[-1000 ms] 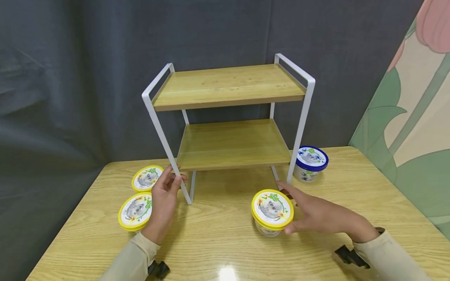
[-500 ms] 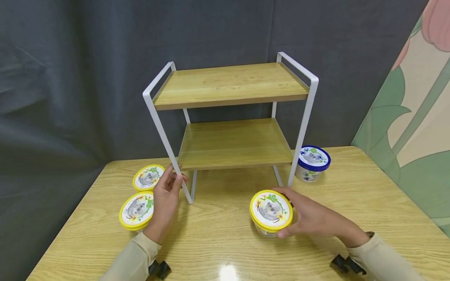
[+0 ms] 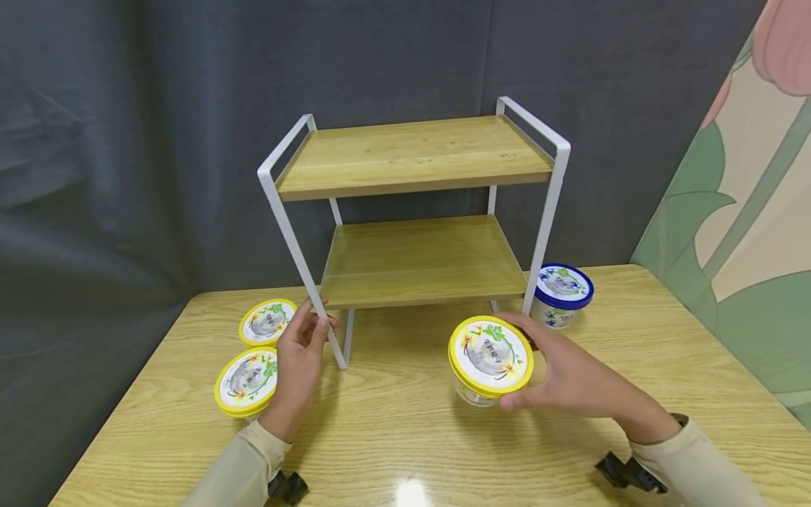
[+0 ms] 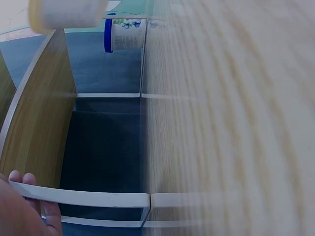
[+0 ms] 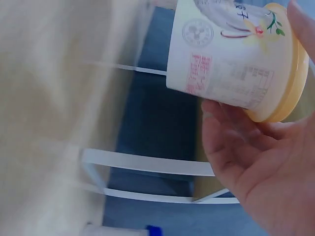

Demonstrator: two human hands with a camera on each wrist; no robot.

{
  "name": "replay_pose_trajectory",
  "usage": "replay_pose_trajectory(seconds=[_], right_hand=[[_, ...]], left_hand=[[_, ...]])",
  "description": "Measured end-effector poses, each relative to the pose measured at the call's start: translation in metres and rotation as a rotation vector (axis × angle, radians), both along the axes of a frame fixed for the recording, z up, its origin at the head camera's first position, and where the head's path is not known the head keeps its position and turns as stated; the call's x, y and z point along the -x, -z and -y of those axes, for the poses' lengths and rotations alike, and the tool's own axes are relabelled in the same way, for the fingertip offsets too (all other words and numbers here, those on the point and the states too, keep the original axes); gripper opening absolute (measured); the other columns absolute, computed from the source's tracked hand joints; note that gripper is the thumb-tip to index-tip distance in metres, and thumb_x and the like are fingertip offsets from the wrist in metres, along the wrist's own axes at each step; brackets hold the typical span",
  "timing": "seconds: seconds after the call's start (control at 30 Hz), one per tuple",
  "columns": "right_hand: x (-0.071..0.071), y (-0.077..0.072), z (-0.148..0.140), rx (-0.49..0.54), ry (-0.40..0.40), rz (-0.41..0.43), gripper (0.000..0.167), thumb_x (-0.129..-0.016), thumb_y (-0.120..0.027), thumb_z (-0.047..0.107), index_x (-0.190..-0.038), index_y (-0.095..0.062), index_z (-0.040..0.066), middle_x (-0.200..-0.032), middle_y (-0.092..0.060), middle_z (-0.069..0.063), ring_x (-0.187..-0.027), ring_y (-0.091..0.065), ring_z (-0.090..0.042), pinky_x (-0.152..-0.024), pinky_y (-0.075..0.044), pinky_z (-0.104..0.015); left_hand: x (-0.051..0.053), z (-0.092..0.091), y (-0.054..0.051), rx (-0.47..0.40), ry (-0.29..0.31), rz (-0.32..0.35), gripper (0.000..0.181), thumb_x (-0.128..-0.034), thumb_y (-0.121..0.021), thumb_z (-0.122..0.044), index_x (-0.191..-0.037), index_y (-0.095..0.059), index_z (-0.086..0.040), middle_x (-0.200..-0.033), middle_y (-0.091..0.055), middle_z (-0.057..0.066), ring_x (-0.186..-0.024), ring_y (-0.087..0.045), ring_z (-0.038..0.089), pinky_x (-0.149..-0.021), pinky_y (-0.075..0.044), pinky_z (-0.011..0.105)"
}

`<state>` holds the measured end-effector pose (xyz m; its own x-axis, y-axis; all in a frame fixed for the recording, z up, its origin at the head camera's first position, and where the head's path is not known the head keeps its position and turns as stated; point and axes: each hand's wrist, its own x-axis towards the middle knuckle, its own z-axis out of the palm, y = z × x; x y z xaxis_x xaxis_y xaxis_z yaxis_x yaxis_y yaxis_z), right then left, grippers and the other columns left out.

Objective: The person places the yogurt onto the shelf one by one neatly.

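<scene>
A white tub with a yellow lid point(image 3: 491, 355) is off the table, its shadow below it. My right hand point(image 3: 564, 370) grips it from the right side, thumb at the near side and fingers behind. In the right wrist view the tub point(image 5: 221, 59) shows its printed side. My left hand point(image 3: 303, 366) holds the front left leg of a two-tier wooden shelf rack point(image 3: 412, 158) with a white metal frame. In the left wrist view, fingertips point(image 4: 29, 179) lie on that white leg, and the lifted tub point(image 4: 69, 12) is blurred at the top.
Two more yellow-lidded tubs, the far one point(image 3: 267, 322) and the near one point(image 3: 247, 380), stand left of the rack. A blue-lidded tub point(image 3: 562, 292) stands behind its right leg. A dark curtain point(image 3: 405, 63) hangs behind the wooden table point(image 3: 380, 436).
My right hand has closed round the yellow-lidded tub and raised it from the table. The left hand has stayed on the rack's leg.
</scene>
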<state>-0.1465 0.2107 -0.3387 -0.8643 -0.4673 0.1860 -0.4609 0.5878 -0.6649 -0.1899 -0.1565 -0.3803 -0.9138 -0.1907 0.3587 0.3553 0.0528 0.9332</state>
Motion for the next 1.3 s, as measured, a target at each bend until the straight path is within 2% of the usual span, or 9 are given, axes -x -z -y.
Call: replay_pose_trajectory(seconds=[0.17, 0.4, 0.53, 0.63, 0.77, 0.93, 1.17, 1.3], right_hand=[[0.0, -0.021, 0.003, 0.036, 0.032, -0.04, 0.103, -0.069, -0.092, 0.039, -0.151, -0.032, 0.032, -0.144, -0.048, 0.006, -0.127, -0.05, -0.013, -0.102, -0.046, -0.041], [-0.001, -0.05, 0.01, 0.133, 0.086, -0.068, 0.108, -0.07, -0.092, 0.024, -0.156, -0.025, 0.03, -0.149, -0.043, 0.002, -0.131, -0.044, -0.023, -0.103, -0.038, -0.053], [-0.001, -0.064, 0.016, 0.22, 0.123, -0.065, 0.106, -0.073, -0.089, 0.017, -0.156, -0.024, 0.026, -0.147, -0.042, 0.003, -0.13, -0.044, -0.021, -0.106, -0.039, -0.039], [0.0, -0.071, 0.023, 0.252, 0.176, -0.064, 0.103, -0.074, -0.089, 0.02, -0.155, -0.025, 0.025, -0.147, -0.043, 0.001, -0.13, -0.045, -0.022, -0.106, -0.04, -0.039], [0.004, -0.073, 0.033, 0.262, 0.234, -0.022, 0.106, -0.075, -0.089, 0.029, -0.156, -0.022, 0.024, -0.149, -0.043, -0.005, -0.13, -0.044, -0.029, -0.106, -0.036, -0.054], [0.009, -0.07, 0.04, 0.288, 0.241, 0.013, 0.104, -0.08, -0.085, 0.029, -0.158, -0.018, 0.017, -0.151, -0.043, -0.007, -0.132, -0.044, -0.029, -0.108, -0.036, -0.055], [0.012, -0.062, 0.044, 0.398, 0.207, 0.035, 0.095, -0.09, -0.075, 0.025, -0.16, -0.01, 0.015, -0.156, -0.036, -0.009, -0.145, -0.034, -0.029, -0.116, -0.029, -0.061], [0.015, -0.06, 0.047, 0.472, 0.192, 0.07, 0.091, -0.096, -0.067, 0.024, -0.16, -0.004, 0.013, -0.161, -0.027, -0.012, -0.149, -0.03, -0.032, -0.12, -0.024, -0.057]], left_hand=[[-0.001, 0.0, -0.001, 0.005, -0.005, 0.01, 0.032, -0.1008, -0.053, -0.003, -0.132, -0.057, -0.003, -0.087, -0.066, -0.006, -0.087, -0.065, 0.011, -0.079, -0.052, 0.018], [0.0, -0.001, -0.001, 0.016, -0.001, 0.002, 0.032, -0.101, -0.053, -0.003, -0.132, -0.057, -0.001, -0.087, -0.066, -0.005, -0.086, -0.065, 0.008, -0.079, -0.052, 0.018], [0.0, -0.001, -0.001, 0.024, -0.005, 0.002, 0.032, -0.101, -0.053, -0.003, -0.132, -0.057, -0.002, -0.087, -0.066, -0.007, -0.086, -0.064, 0.007, -0.079, -0.051, 0.018], [0.0, 0.0, 0.0, 0.026, -0.007, 0.001, 0.032, -0.1011, -0.053, -0.003, -0.133, -0.057, -0.003, -0.087, -0.066, -0.006, -0.086, -0.065, 0.008, -0.079, -0.052, 0.018], [0.0, 0.0, 0.001, 0.025, -0.009, 0.004, 0.032, -0.1011, -0.054, -0.004, -0.133, -0.056, -0.003, -0.088, -0.067, -0.005, -0.086, -0.065, 0.006, -0.08, -0.052, 0.018], [-0.001, 0.0, 0.001, 0.042, -0.008, 0.007, 0.032, -0.1017, -0.053, -0.007, -0.133, -0.056, -0.004, -0.088, -0.067, -0.004, -0.087, -0.064, 0.005, -0.08, -0.051, 0.018], [-0.001, 0.0, 0.0, 0.068, -0.005, 0.018, 0.032, -0.1026, -0.052, -0.01, -0.135, -0.056, -0.008, -0.089, -0.067, -0.01, -0.09, -0.064, 0.012, -0.082, -0.052, 0.019], [-0.001, 0.001, 0.0, 0.065, -0.004, 0.023, 0.032, -0.1027, -0.052, -0.01, -0.135, -0.056, -0.008, -0.089, -0.066, -0.01, -0.09, -0.064, 0.012, -0.083, -0.052, 0.019]])
